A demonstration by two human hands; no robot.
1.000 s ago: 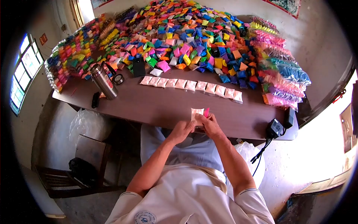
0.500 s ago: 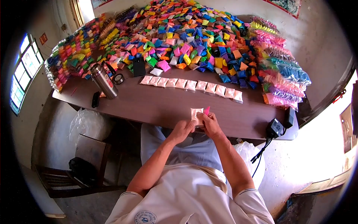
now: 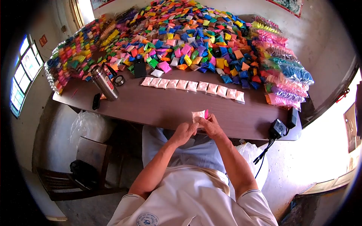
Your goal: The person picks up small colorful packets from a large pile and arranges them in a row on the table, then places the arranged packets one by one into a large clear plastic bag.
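our left hand (image 3: 182, 134) and right hand (image 3: 212, 127) both pinching a pale pink packet (image 3: 198, 115), right one also on something bright pink (image 3: 206, 113), all around frame centre, over the worktop's (image 3: 151, 109) near edge, packet row (image 3: 192, 86) above

The packet (image 3: 197, 115) is small, soft-looking and pale pink, its broad face showing and its top part clear of the fingers. It is held up over the table's near edge, with the right hand (image 3: 212, 127) gripping its right side and the left hand (image 3: 184, 133) at its lower left. A narrow strip (image 3: 206, 113) — bright pink — shows at its right edge, by the right fingers. Farther off, the row (image 3: 192, 86) holds similar packets (pale, plump, clear-edged) lying side by side, its right end nearer than its left.
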